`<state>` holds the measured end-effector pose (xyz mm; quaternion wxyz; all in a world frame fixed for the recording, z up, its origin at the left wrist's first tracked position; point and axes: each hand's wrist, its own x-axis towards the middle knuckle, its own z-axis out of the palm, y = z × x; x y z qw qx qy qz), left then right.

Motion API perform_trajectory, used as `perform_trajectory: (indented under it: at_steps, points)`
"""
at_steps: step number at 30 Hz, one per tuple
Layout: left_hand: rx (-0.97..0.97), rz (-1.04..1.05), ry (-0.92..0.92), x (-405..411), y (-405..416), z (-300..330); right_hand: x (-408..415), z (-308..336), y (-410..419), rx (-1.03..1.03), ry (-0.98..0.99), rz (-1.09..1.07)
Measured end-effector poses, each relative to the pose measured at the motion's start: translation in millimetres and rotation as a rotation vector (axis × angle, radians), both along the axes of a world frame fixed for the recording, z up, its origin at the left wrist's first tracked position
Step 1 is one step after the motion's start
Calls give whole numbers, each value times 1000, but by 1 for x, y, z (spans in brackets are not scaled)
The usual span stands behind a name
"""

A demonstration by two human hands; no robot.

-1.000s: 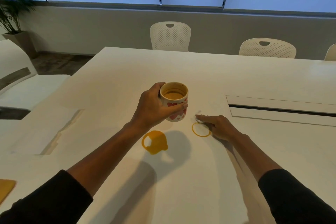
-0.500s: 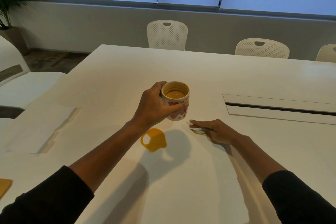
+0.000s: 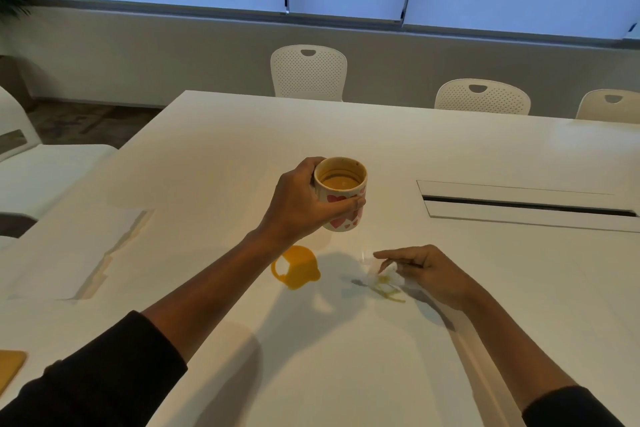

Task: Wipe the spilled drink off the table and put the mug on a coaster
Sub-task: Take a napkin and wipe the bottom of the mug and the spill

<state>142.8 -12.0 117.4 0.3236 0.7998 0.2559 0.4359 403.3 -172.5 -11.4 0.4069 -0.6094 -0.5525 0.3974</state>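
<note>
Spill ring (image 3: pixel 389 293) now smeared; right hand (image 3: pixel 427 270) pinches tissue (image 3: pixel 388 274); left hand (image 3: pixel 301 204) still grips mug (image 3: pixel 341 194).

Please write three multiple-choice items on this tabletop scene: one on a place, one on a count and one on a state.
1. Where is the orange puddle?
A. below the left forearm, near the mug
B. beside the far chairs
C. inside the table slot

2. How many white chairs stand along the table's far side?
A. one
B. three
C. five

3. What is the state of the mug?
A. tipped over
B. upside down
C. held upright with drink inside

Answers: 1 A, it lies just nearer than the mug; 2 B, three backs show; 3 C, the left hand grips it while the right hand pinches a tissue.
</note>
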Motion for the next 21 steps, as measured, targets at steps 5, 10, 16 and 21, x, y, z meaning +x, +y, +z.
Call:
perform_trajectory:
  at_steps: [5, 10, 16, 21]
  points:
    - [9, -10, -19, 0, 1, 4, 1, 5, -13, 38, 580, -299]
    - [7, -22, -19, 1, -1, 6, -1, 12, -16, 87, 584, -492]
    - [17, -16, -8, 1, -4, 6, -1, 18, -24, 106, 437, -506]
    - [13, -20, -7, 1, -6, 6, 1, 28, -26, 100, 532, -466]
